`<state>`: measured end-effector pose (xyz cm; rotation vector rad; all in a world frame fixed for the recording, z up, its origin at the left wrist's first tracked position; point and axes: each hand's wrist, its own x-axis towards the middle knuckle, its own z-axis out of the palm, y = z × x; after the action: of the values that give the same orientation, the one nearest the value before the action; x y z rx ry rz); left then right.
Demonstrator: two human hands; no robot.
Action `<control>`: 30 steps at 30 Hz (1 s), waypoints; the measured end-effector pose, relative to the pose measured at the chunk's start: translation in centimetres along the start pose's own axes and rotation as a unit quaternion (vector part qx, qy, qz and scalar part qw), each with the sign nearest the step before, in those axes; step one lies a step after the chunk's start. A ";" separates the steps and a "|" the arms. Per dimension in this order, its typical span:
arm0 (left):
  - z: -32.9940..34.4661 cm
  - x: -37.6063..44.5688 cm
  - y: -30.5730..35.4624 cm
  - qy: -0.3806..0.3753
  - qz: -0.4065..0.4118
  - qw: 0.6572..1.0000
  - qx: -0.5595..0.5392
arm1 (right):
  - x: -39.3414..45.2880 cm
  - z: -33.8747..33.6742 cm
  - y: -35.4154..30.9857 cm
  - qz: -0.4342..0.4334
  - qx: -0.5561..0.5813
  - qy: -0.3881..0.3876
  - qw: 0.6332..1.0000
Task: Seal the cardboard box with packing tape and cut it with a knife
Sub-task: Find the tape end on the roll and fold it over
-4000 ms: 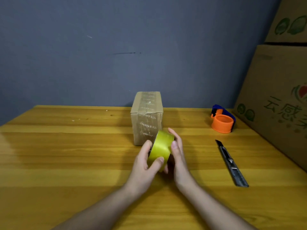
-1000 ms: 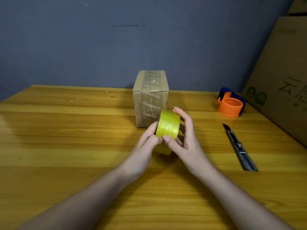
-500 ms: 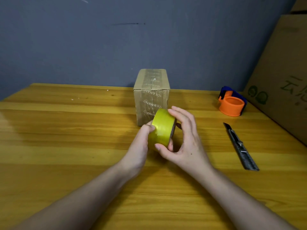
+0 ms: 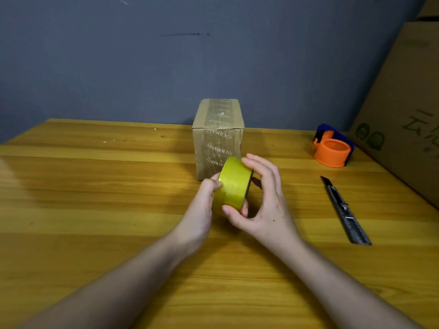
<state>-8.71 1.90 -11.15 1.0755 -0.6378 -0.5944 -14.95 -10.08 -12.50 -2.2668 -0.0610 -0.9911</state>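
A yellow roll of packing tape (image 4: 234, 184) is held above the table, just in front of the small cardboard box (image 4: 219, 129). My right hand (image 4: 263, 200) wraps it from the right, fingers over the top and thumb under the near edge. My left hand (image 4: 202, 205) presses its fingertips against the roll's left face. The box stands upright near the back of the table, with printed clear tape over its top and front. A utility knife (image 4: 344, 210) lies on the table to the right, blade pointing away from me.
An orange and blue tape dispenser (image 4: 332, 148) sits at the back right of the wooden table (image 4: 95, 198). Large cardboard cartons (image 4: 403, 115) lean along the right edge. A grey wall stands right behind the table.
The roll has turned in my hands, its broad yellow band now facing up and left. My right fingers have shifted over its top; the left fingertips stay on its side.
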 end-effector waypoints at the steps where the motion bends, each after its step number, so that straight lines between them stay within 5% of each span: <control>1: 0.0 0.0 0.0 0.005 -0.002 1.000 0.005 | 0.0 -0.1 0.0 -0.002 -0.003 -0.001 1.000; 30: 0.2 0.1 0.3 -0.018 0.013 1.000 0.012 | -0.1 -0.1 0.1 0.001 0.005 0.009 1.000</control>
<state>-8.72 1.84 -10.77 1.0784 -0.6908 -0.5852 -15.08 -10.16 -12.55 -2.2487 -0.0563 -1.0090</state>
